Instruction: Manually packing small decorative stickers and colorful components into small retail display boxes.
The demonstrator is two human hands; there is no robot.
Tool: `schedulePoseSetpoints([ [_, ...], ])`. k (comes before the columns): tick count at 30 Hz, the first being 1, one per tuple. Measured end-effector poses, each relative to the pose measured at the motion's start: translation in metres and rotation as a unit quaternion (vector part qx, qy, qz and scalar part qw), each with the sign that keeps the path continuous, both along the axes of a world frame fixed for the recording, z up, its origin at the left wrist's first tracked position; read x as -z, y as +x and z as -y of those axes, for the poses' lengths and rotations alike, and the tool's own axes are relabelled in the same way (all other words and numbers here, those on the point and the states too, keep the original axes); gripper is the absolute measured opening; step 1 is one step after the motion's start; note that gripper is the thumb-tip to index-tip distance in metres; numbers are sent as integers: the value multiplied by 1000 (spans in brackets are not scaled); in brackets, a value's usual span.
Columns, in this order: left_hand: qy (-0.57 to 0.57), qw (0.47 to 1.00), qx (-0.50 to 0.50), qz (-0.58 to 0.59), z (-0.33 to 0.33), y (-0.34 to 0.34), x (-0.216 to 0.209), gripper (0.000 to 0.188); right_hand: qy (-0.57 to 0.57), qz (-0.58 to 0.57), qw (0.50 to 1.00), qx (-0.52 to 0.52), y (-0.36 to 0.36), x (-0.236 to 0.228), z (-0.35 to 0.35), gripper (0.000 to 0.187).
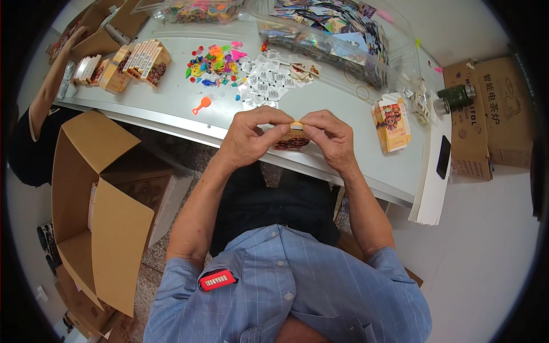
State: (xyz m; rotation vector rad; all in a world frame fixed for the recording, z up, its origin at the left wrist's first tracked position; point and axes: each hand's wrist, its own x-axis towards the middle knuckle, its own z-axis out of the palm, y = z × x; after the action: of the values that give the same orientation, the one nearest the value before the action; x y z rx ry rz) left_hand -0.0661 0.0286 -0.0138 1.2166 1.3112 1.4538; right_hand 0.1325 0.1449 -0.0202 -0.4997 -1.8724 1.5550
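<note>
At the table's near edge, a small yellow carton (293, 143) with printed cartoon figures is held upright between both hands. My left hand (251, 134) pinches its top edge from the left, fingers and thumb closed. From the right, my right hand (333, 137) grips the same top edge, its fingertips almost meeting the left ones. Just beyond lie a heap of small white printed packets (266, 83) and a pile of colourful small plastic toys (217, 63). An orange toy scoop (201, 106) rests apart from them. Flattened yellow cartons (392, 123) are stacked at the right.
A clear bin (394, 74) of shiny cards and a clear tub (194, 17) of toys stand at the back. Finished-looking cartons (150, 60) line up at left, near a co-worker's arm (51, 86). An open cardboard box (120, 228) stands below; a phone (443, 157) lies right.
</note>
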Motion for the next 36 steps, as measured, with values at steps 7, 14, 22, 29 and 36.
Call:
schedulePoseSetpoints([
  [7, -61, 998, 35, 6, -7, -10, -10, 17, -5, -10, 1000, 7, -2, 0, 0, 15],
  [14, 33, 998, 22, -58, 4, -1, 1, 19, 37, -1, 999, -3, 7, 0, 0, 18],
  [22, 61, 995, 6, -82, 4, 0, 3, 22, 158, -1, 987, -3, 9, -3, 4, 32],
  [29, 125, 977, -15, -172, 7, 4, 8, 27, 194, 31, 980, 23, 5, -4, 8, 27],
  [36, -47, 989, -125, -56, 62, 18, -7, 43, -85, -74, 992, 47, -14, -1, 20, 29],
])
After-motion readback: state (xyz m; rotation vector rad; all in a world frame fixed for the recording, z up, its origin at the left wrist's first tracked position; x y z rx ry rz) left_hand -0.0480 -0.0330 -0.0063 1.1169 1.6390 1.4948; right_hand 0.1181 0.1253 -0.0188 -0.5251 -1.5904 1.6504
